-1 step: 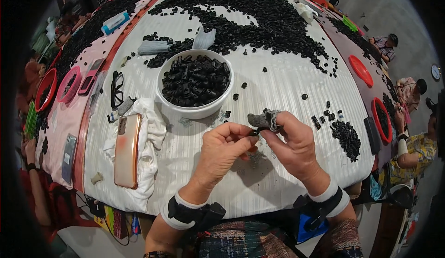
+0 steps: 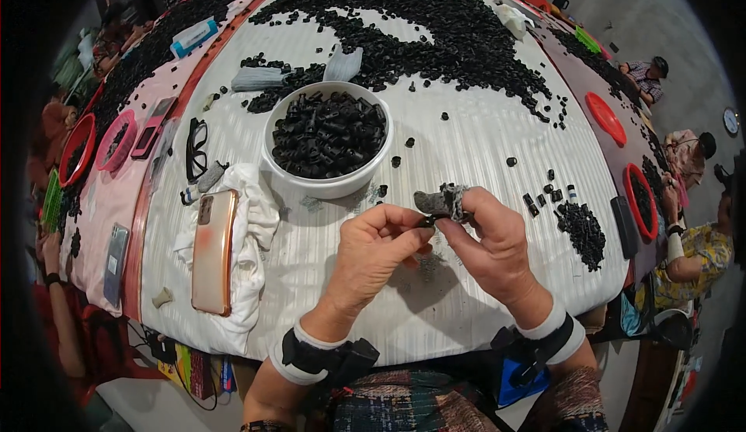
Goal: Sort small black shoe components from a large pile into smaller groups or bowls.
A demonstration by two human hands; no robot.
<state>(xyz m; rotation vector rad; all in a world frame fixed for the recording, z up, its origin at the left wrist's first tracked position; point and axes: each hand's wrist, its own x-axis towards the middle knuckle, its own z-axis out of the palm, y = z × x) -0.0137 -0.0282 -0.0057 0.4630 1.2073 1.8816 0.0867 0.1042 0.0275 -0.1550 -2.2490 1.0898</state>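
Over the near middle of the table, my left hand point(image 2: 382, 247) pinches a small black plastic piece point(image 2: 427, 221) between thumb and fingertips. My right hand point(image 2: 494, 238) closes on the same piece from the other side, its thumb against it. A worn grey cloth finger cover point(image 2: 441, 200) is on a finger of my right hand. My fingers hide most of the piece. Beyond my left hand stands a white bowl point(image 2: 330, 187) heaped with black plastic pieces point(image 2: 326, 133). To the right of my right hand lies a small pile of black parts point(image 2: 581, 234), with several loose ones beside it.
A large spread of black pieces point(image 2: 404, 36) covers the far table. At left lie a phone point(image 2: 214, 253) on a white cloth point(image 2: 260, 214), black glasses point(image 2: 196, 151) and grey cloth pieces point(image 2: 258, 79). Red baskets point(image 2: 604, 119) stand on the right neighbouring table, where other people sit.
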